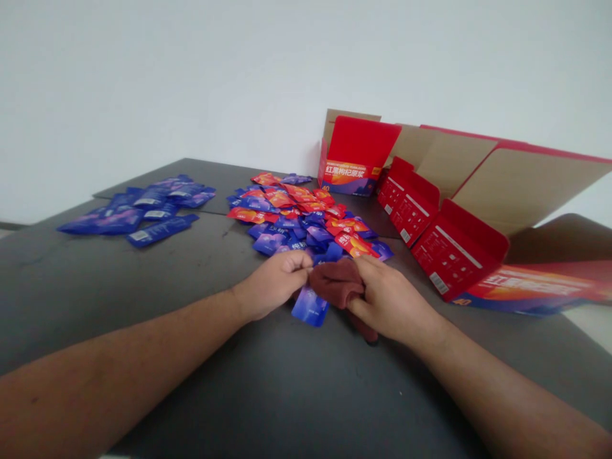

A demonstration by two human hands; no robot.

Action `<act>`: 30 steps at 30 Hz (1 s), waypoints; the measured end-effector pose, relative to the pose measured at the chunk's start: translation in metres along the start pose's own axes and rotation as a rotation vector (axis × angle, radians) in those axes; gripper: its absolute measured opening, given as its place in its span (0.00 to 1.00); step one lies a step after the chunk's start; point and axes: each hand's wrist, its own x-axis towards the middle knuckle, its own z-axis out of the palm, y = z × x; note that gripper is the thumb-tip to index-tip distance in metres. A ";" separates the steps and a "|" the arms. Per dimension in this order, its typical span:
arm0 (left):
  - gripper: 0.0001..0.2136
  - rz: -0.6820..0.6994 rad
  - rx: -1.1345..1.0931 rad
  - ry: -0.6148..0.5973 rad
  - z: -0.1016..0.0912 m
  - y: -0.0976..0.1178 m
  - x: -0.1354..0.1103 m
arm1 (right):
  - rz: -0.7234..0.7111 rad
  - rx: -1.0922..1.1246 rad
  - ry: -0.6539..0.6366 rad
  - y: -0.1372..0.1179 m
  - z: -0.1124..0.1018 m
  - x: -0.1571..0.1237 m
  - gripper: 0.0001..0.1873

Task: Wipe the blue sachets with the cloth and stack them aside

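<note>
My right hand [389, 296] is closed around a bunched brown cloth [337, 280], which lies over the middle of a blue sachet [310, 308]. The sachet's lower end shows below the cloth, and a blue corner pokes out above it. My left hand [277, 284] pinches the sachet at its left edge, fingertips close against the cloth. A loose tail of the cloth hangs under my right palm. Just beyond both hands spreads a heap of mixed red sachets [354, 242] and blue-purple sachets [272, 239].
A separate pile of blue sachets [165, 197] lies on the left of the dark table [201, 357]. To the right stand open red cartons [358, 150] with raised flaps, some reaching toward the right edge of view. A white wall [191, 76] rises behind.
</note>
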 end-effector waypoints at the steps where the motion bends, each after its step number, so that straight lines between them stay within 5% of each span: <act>1: 0.09 0.003 -0.001 -0.001 0.000 0.001 0.000 | -0.042 0.004 -0.028 -0.001 0.000 0.000 0.08; 8: 0.08 0.014 0.041 0.007 -0.001 0.002 0.000 | 0.088 -0.014 0.055 0.000 -0.002 0.001 0.08; 13: 0.08 0.027 0.030 -0.011 -0.001 0.001 0.000 | -0.073 -0.008 -0.066 -0.001 0.000 -0.001 0.08; 19: 0.08 0.024 0.020 -0.003 -0.001 0.000 0.001 | 0.062 0.004 0.017 0.001 -0.001 0.000 0.08; 24: 0.08 0.047 0.035 0.001 -0.001 0.003 0.000 | -0.061 -0.014 -0.068 -0.002 -0.001 -0.002 0.08; 30: 0.09 0.024 0.029 -0.002 -0.001 0.000 0.000 | 0.081 -0.030 0.024 -0.001 -0.001 0.000 0.08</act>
